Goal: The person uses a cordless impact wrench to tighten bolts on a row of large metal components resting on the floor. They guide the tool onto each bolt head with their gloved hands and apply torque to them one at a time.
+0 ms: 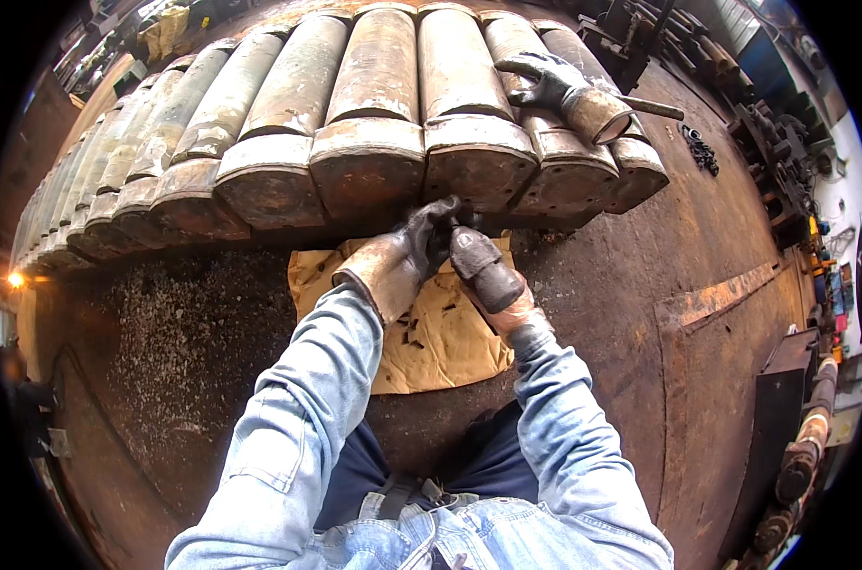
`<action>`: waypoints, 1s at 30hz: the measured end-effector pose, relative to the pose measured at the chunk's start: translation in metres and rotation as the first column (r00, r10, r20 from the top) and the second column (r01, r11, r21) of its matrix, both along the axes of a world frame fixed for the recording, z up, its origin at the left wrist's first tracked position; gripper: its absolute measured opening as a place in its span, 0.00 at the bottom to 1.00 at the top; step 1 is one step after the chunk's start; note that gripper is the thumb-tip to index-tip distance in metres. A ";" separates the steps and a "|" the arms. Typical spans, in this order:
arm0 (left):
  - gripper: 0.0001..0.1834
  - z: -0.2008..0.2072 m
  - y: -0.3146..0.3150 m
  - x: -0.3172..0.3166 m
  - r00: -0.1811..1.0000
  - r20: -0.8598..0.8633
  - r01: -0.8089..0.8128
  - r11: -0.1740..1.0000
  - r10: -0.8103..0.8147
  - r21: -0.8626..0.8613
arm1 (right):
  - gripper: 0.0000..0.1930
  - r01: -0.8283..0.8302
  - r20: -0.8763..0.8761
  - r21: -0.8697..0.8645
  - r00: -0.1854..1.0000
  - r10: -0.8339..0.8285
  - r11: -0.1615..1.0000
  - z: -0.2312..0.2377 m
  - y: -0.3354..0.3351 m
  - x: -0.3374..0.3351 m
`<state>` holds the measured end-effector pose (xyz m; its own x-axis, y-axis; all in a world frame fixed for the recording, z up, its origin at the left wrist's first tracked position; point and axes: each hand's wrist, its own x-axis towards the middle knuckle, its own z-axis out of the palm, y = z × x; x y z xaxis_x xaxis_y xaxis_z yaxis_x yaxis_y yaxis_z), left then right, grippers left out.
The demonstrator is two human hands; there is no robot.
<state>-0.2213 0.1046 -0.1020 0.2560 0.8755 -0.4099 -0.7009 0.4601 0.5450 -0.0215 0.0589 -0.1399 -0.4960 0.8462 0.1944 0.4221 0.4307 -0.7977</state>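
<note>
My left hand (414,249), in a dark work glove with a tan cuff, is at the lower front edge of a row of heavy metal cylinders (375,71). Its fingers are bent and close together; what they hold, if anything, is hidden. Beside it, my right hand (514,312) shows bare skin near the wrist, behind a dark, rounded, barrel-shaped thing (488,270) that it grips. Most of the right fingers cannot be seen. Below both hands, a crumpled brown sheet of paper (450,347) lies on the floor with dark scraps on it.
An empty glove (554,87) with a tan cuff lies on the right-hand cylinders, near a metal rod (654,107). Dark links (700,150) lie on the floor beyond. A raised rusty strip (725,296) crosses the floor at right; metal parts (801,446) line the right side.
</note>
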 end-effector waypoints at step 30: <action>0.26 0.091 -0.116 -0.098 0.872 -0.274 -0.356 0.910 0.405 0.214 | 0.17 0.002 -0.603 -0.596 0.658 -0.450 0.803 0.080 -0.014 -0.055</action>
